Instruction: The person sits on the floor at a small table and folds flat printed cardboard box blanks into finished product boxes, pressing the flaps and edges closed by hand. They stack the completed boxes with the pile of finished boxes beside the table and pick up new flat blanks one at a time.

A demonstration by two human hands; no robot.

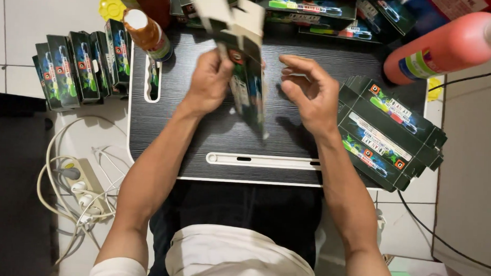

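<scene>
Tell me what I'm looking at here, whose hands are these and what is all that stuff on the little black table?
A camera worn on a person's head took this picture, looking down at their own two hands. The left hand holds a dark printed cardboard box that is partly folded. The right hand hovers open just beside it. Below is a small black table. A stack of flat boxes lies on its right side. Folded boxes stand in a row at the left, near an orange bottle.
</scene>
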